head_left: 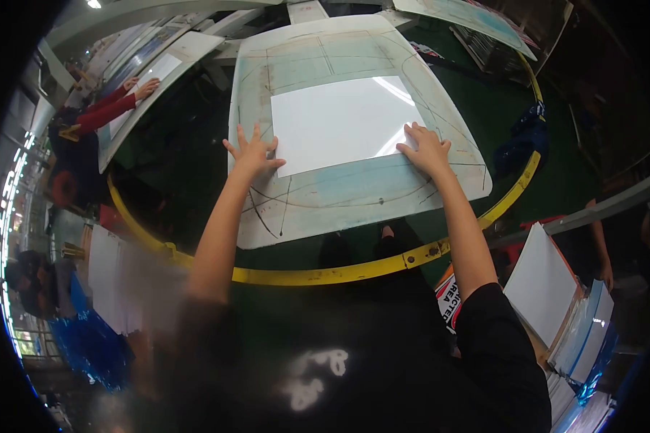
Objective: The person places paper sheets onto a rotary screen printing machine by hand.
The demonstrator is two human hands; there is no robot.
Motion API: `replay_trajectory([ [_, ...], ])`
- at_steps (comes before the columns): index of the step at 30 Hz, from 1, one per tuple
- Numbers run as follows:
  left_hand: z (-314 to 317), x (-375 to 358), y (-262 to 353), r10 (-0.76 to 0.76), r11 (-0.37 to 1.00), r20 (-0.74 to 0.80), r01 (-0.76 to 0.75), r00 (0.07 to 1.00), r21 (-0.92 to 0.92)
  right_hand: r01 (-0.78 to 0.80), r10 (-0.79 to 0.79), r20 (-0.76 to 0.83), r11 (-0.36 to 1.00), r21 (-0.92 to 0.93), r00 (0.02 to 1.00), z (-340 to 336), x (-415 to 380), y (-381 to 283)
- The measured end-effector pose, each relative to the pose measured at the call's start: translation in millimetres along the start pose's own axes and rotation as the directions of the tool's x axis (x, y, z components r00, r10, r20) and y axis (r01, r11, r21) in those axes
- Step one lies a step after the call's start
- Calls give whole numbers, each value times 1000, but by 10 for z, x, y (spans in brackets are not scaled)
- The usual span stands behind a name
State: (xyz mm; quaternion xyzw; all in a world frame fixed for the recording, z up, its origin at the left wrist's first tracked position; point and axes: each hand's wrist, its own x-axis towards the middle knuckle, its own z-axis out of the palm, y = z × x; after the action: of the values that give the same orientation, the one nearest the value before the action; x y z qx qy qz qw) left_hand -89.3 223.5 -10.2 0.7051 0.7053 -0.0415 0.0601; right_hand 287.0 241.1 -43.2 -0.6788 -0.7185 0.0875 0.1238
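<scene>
We do best with light, even pressure from our left hand (253, 153) and right hand (427, 151), fingers spread at the left and right edges of the white sheet (339, 126), flat on the board (354, 189).

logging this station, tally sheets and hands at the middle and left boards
Sheets: 2 (one on the middle board, one on the left board)
Hands: 4 (left hand, right hand, co-worker's hands)
Total: 6
</scene>
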Motion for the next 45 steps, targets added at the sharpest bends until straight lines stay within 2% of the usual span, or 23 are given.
replay_trajectory([
  [3, 17, -10, -8, 5, 1000, 2, -5, 1000, 10, 35, -33, -54, 999, 26, 998, 56, 8, 62],
  [9, 47, 10, -23, 16, 999, -41, -15, 999, 37, 52, -51, -22, 997, 64, 998, 79, 12, 105],
  [11, 72, -7, 7, 18, 997, -79, -12, 997, 73, 141, -117, -115, 963, 229, 986, 148, -39, 174],
  [13, 141, -81, 90, 49, 992, -246, -19, 968, 122, 262, -183, -265, 918, 298, 947, 46, -207, 350],
  [15, 242, -356, 256, 225, 935, -607, -344, 762, -85, 415, -279, -441, 875, 248, 853, -285, -646, 454],
  [16, 101, -679, 512, 250, 824, -724, -534, 643, -190, 376, -262, -433, 904, 203, 863, -470, -952, 562],
  [17, 16, -1030, 723, 240, 782, -745, -578, 623, -232, 334, -242, -420, 929, 160, 875, -635, -1269, 707],
  [19, 49, -1620, 970, 251, 623, -801, -724, 544, -296, 129, -131, -207, 991, -26, 969, -835, -1803, 1120],
  [20, 122, -1835, 1049, 301, 563, -798, -773, 522, -293, 75, -85, -172, 995, -60, 981, -827, -2130, 1422],
  [21, 107, -2038, 1139, 318, 481, -721, -760, 616, -437, 27, -40, -135, 995, -97, 990, -826, -2455, 1683],
  [22, 114, -2189, 1229, 346, 400, -629, -716, 696, -572, -164, 171, 23, 971, -172, 985, -859, -2728, 1826],
  [23, 231, -2239, 1324, 324, 384, -633, -709, 703, -592, -328, 379, 166, 906, -269, 911, -890, -2957, 1907],
  [26, 409, -2325, 1538, 344, 304, -605, -695, 718, -652, -521, 583, 272, 810, -270, 766, -876, -3367, 2031],
  [29, 306, -2316, 1791, 414, 257, -619, -738, 668, -624, -522, 539, 227, 842, -135, 811, -634, -3550, 2317],
  [31, 157, -2300, 1871, 478, 239, -631, -782, 611, -576, -481, 501, 217, 865, -143, 838, -704, -3601, 2325],
  [33, 70, -2321, 1891, 470, 191, -611, -749, 637, -634, -482, 484, 199, 874, -65, 852, -832, -3630, 2275],
  [36, 47, -2377, 1897, 419, 138, -578, -678, 700, -721, -447, 451, -31, 890, 92, 892, -958, -3741, 2219],
  [38, 66, -2416, 1909, 405, 112, -527, -612, 748, -783, -380, 373, -214, 925, 5, 903, -980, -3853, 2292],
  [39, 43, -2447, 1940, 436, 107, -432, -522, 789, -846, -351, 323, -299, 936, -42, 898, -984, -3903, 2303],
  [41, -20, -2515, 2065, 497, 107, -231, -323, 837, -940, -345, 195, -547, 920, -184, 814, -1056, -3984, 2175],
  [42, 59, -2503, 2119, 574, 104, -186, -297, 797, -949, -359, 144, -636, 906, -223, 758, -1145, -4022, 2047],
  [44, 104, -2510, 2327, 707, 48, -61, -134, 705, -990, -377, -7, -781, 873, -309, 624, -1158, -4126, 1950],
  [45, 99, -2513, 2444, 765, 28, -8, -46, 644, -999, -402, -25, -828, 866, -298, 560, -1171, -4158, 1835],
])
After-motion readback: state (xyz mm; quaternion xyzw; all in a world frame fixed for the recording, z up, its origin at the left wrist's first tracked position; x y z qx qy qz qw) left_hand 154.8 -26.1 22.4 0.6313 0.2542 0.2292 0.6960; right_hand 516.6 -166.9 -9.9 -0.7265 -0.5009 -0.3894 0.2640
